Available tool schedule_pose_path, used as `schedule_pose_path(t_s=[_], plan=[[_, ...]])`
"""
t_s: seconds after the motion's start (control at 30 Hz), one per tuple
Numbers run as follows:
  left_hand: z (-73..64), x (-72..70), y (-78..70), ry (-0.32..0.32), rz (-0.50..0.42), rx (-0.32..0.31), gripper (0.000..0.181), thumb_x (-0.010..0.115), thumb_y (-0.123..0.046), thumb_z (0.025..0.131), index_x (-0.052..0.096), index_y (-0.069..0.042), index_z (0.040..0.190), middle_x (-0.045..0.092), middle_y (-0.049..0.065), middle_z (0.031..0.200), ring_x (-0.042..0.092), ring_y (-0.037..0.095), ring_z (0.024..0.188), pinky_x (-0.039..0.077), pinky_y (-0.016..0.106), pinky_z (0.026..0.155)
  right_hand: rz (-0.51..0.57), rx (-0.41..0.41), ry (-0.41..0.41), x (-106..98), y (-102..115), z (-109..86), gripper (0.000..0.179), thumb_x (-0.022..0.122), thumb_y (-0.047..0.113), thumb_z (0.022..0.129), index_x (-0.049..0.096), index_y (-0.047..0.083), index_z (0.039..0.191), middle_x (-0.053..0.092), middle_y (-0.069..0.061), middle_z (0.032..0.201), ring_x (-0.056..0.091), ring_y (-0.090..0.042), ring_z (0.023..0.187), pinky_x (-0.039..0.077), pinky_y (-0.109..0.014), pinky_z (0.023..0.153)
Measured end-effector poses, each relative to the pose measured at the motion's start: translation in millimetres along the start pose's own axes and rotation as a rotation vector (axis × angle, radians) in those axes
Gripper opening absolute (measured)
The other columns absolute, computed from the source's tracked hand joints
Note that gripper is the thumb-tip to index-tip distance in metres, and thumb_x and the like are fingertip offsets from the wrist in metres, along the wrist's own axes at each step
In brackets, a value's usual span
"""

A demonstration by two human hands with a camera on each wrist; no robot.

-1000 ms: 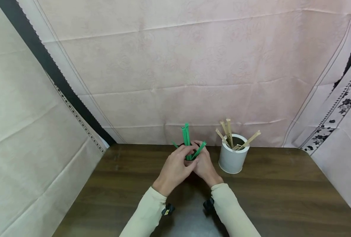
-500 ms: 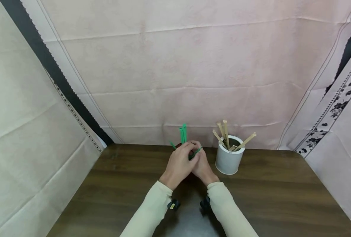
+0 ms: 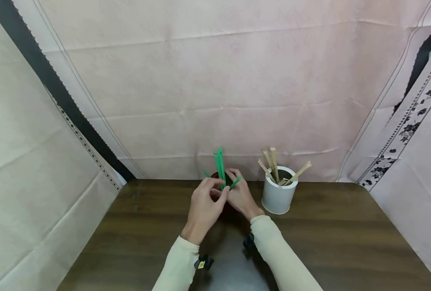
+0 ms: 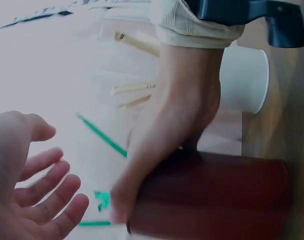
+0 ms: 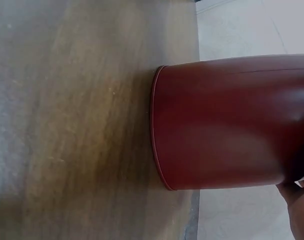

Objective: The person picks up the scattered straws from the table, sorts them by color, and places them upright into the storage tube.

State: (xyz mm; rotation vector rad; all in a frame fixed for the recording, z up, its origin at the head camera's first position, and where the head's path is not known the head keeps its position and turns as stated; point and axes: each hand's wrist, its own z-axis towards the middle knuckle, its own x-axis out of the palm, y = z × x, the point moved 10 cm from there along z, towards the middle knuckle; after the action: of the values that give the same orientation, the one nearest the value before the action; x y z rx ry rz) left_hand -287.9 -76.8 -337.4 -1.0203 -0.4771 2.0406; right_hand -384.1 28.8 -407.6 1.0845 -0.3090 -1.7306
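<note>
A dark red cylindrical holder (image 5: 227, 125) stands on the table with several thin green sticks (image 3: 220, 165) poking out of its top. My right hand (image 3: 242, 198) grips its rim at the right side; in the left wrist view the right hand (image 4: 164, 117) reaches across the mouth of the holder, fingers bent over the edge. My left hand (image 3: 205, 206) is at the near left of the holder, close to the sticks. In the left wrist view the left hand (image 4: 39, 190) has loosely spread fingers with nothing between them. The lower ends of the sticks are hidden inside the holder.
Right of the hands stands a white cylindrical holder (image 3: 278, 200) with several tan printed sticks (image 3: 274, 161) leaning outward. The brown wooden table (image 3: 157, 234) ends at a pale cloth backdrop (image 3: 200, 81) close behind both holders.
My left hand has drawn leftward, away from my right hand, after both were close together round the holder's top. More of the red holder's mouth and the green sticks now shows.
</note>
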Motion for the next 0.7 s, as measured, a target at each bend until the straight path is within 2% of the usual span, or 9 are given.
schedule_pose_path(t_s=[0.1, 0.17, 0.27, 0.37, 0.47, 0.53, 0.6, 0.7], plan=[[-7.2, -6.0, 18.9, -0.053, -0.038, -0.045, 0.01, 0.067, -0.027, 0.095, 0.069, -0.018, 0.095, 0.063, -0.005, 0.093, 0.065, 0.015, 0.076, 0.055, 0.03, 0.067, 0.039, 0.083, 0.033, -0.4, -10.6, -1.9, 0.077, 0.078, 0.047, 0.083, 0.047, 0.018, 0.148, 0.044, -0.008, 0.143, 0.05, -0.027, 0.126, 0.045, -0.052, 0.101], [-10.1, -4.6, 38.6, -0.067, -0.065, -0.114, 0.009, 0.069, -0.023, 0.093, 0.066, -0.016, 0.096, 0.062, -0.004, 0.096, 0.065, 0.018, 0.08, 0.055, 0.033, 0.07, 0.046, 0.138, 0.055, -1.8, -16.2, -3.5, 0.089, 0.079, 0.055, 0.079, 0.041, 0.022, 0.152, 0.039, -0.008, 0.144, 0.047, -0.028, 0.126, 0.043, -0.053, 0.102], [-13.5, 9.1, 69.6, -0.033, -0.142, -0.239, 0.026, 0.07, -0.021, 0.091, 0.057, -0.009, 0.111, 0.058, 0.004, 0.113, 0.063, 0.024, 0.096, 0.055, 0.038, 0.083, 0.053, 0.227, 0.086, -4.7, -23.6, -7.3, 0.107, 0.078, 0.064, 0.073, 0.026, 0.024, 0.158, 0.031, -0.008, 0.142, 0.042, -0.031, 0.126, 0.041, -0.055, 0.103], [-17.9, 29.9, 92.2, 0.05, -0.218, -0.323, 0.053, 0.072, -0.026, 0.089, 0.044, -0.01, 0.131, 0.048, 0.009, 0.133, 0.055, 0.026, 0.119, 0.049, 0.043, 0.097, 0.07, 0.323, 0.116, -7.9, -30.7, -15.3, 0.111, 0.077, 0.063, 0.076, 0.016, 0.025, 0.16, 0.028, -0.01, 0.143, 0.041, -0.032, 0.129, 0.041, -0.056, 0.103], [-20.7, 44.3, 105.5, 0.111, -0.241, -0.348, 0.083, 0.078, -0.039, 0.085, 0.03, -0.015, 0.149, 0.041, 0.008, 0.145, 0.044, 0.026, 0.134, 0.043, 0.047, 0.106, 0.146, 0.397, 0.153, -9.9, -32.0, -27.2, 0.103, 0.075, 0.056, 0.083, 0.015, 0.025, 0.16, 0.029, -0.008, 0.153, 0.041, -0.033, 0.137, 0.041, -0.056, 0.105], [-20.0, 48.9, 110.9, 0.124, -0.233, -0.342, 0.096, 0.081, -0.047, 0.08, 0.027, -0.017, 0.153, 0.041, 0.007, 0.149, 0.044, 0.026, 0.137, 0.042, 0.047, 0.107, 0.186, 0.408, 0.164, -13.2, -28.8, -35.1, 0.096, 0.073, 0.052, 0.086, 0.017, 0.023, 0.159, 0.03, -0.006, 0.157, 0.04, -0.031, 0.14, 0.04, -0.055, 0.107], [-18.5, 50.0, 115.4, 0.118, -0.219, -0.346, 0.102, 0.083, -0.053, 0.075, 0.029, -0.017, 0.154, 0.044, 0.007, 0.149, 0.047, 0.026, 0.135, 0.043, 0.046, 0.107, 0.213, 0.401, 0.166, -17.8, -23.6, -42.9, 0.09, 0.071, 0.049, 0.089, 0.021, 0.021, 0.159, 0.034, -0.006, 0.156, 0.04, -0.029, 0.14, 0.041, -0.052, 0.107], [-15.0, 48.7, 120.8, 0.095, -0.216, -0.353, 0.101, 0.084, -0.051, 0.075, 0.033, -0.014, 0.153, 0.047, 0.011, 0.146, 0.051, 0.03, 0.132, 0.046, 0.048, 0.103, 0.193, 0.36, 0.151, -25.8, -18.5, -54.8, 0.084, 0.07, 0.045, 0.091, 0.027, 0.017, 0.157, 0.043, -0.007, 0.15, 0.046, -0.028, 0.136, 0.044, -0.049, 0.106]])
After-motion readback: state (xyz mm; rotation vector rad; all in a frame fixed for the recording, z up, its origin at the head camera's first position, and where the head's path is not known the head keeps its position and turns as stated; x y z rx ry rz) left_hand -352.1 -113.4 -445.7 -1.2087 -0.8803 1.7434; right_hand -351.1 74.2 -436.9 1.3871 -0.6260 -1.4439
